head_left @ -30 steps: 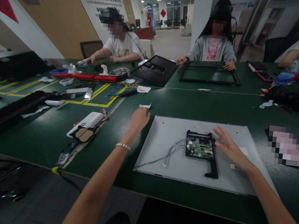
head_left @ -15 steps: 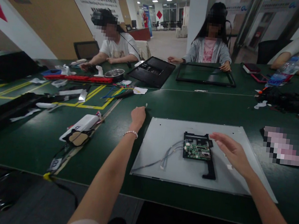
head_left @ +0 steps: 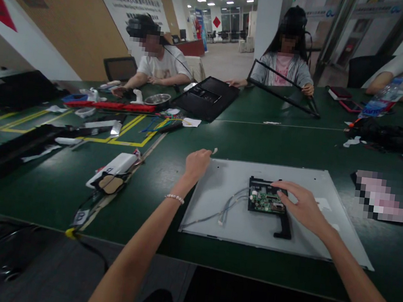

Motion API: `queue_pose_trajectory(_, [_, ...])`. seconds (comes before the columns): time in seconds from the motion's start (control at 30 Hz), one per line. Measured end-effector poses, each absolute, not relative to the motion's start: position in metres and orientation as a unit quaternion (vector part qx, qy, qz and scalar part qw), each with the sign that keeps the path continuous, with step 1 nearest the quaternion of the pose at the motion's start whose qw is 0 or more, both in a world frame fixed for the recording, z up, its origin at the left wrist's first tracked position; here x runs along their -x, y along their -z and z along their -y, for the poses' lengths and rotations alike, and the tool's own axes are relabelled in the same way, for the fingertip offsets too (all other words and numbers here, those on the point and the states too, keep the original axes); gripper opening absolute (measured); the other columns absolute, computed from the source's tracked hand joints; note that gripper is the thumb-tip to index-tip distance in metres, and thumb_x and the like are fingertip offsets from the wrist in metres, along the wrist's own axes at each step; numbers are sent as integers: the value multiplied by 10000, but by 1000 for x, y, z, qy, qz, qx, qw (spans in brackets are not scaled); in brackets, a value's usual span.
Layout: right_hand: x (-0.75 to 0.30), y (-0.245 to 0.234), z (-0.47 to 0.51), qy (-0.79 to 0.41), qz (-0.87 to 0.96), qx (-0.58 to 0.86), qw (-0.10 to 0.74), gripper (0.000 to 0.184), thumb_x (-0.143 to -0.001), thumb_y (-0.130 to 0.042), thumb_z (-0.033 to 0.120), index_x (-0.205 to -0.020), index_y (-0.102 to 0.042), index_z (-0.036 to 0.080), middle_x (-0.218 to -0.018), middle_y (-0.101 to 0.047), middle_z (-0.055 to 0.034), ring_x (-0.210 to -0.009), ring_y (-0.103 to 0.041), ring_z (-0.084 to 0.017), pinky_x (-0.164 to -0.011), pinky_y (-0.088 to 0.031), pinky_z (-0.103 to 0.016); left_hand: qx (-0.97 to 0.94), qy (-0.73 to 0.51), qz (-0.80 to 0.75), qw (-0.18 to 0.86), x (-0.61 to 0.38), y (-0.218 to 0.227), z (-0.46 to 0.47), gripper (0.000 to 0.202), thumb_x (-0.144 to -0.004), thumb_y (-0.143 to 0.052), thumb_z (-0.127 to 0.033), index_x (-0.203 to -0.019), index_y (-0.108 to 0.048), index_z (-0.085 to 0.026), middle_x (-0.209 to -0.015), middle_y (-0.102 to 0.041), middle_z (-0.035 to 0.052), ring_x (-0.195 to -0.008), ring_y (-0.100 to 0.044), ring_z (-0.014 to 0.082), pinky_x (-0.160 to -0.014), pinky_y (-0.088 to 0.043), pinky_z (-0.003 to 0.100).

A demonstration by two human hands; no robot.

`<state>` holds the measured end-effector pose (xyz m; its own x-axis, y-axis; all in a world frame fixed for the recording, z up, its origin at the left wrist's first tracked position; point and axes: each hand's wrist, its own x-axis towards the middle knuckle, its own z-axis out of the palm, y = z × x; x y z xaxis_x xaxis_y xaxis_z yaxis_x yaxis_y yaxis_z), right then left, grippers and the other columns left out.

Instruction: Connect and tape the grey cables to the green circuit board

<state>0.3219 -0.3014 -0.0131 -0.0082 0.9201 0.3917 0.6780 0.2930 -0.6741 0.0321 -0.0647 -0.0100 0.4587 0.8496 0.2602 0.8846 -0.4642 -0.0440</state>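
1 gry panel [head_left: 236,230], 1 grn PCB [head_left: 263,202], 1 btl [head_left: 382,98]

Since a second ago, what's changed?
The left hand has picked up the white scrap and moved right, to the gray panel's far left corner. The right hand moved left, over the circuit board; contact unclear. Opposite, the black frame rose at its left end, as viewed. Gray panel and circuit board stayed put.
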Motion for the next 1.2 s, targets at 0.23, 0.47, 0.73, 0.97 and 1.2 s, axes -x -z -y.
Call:
queue_pose_trajectory(0.23, [-283,3,242,-142,758,511,379,566,-876,-588,214,-1422,-454,279,-1396,-550,-90,-1290,-507,-248,-1091,-395,-484,879,166,446,3,-45,14,114,263,-951,-481,-242,-1060,-718,-214,-1066,-728,73,-942,-672,215,-785,-480,297])
queue_pose_trajectory(0.47, [-249,-2,208,-136,763,484,406,262,-877,-593,189,-1121,-681,223,-1109,-710,-78,-1060,-645,-236,-960,-479,-426,902,216,373,7,-46,16,149,220,-942,-492,-232,-995,-702,-195,-924,-720,72,-828,-654,191,-716,-480,295])
queue_pose_trajectory(0.73, [-252,3,218,-122,758,496,406,159,-918,-559,207,-963,-712,207,-988,-742,-59,-954,-678,-219,-887,-497,-360,915,216,340,-7,-48,17,160,229,-962,-465,-218,-1013,-685,-185,-930,-709,72,-834,-647,184,-722,-487,300])
queue_pose_trajectory(0.97, [-277,14,227,-99,721,540,423,206,-939,-507,254,-1002,-700,216,-1010,-744,-74,-963,-686,-254,-892,-505,-421,910,210,359,-8,-47,16,161,245,-964,-456,-235,-1009,-690,-177,-930,-707,83,-824,-648,189,-744,-499,306])
queue_pose_trajectory(1.2, [-271,12,234,-117,754,508,400,376,-886,-535,192,-1250,-607,248,-1255,-661,-74,-1179,-599,-239,-1028,-451,-459,917,208,339,-17,-47,23,157,252,-965,-446,-214,-1056,-678,-177,-956,-700,87,-891,-645,195,-812,-504,320])
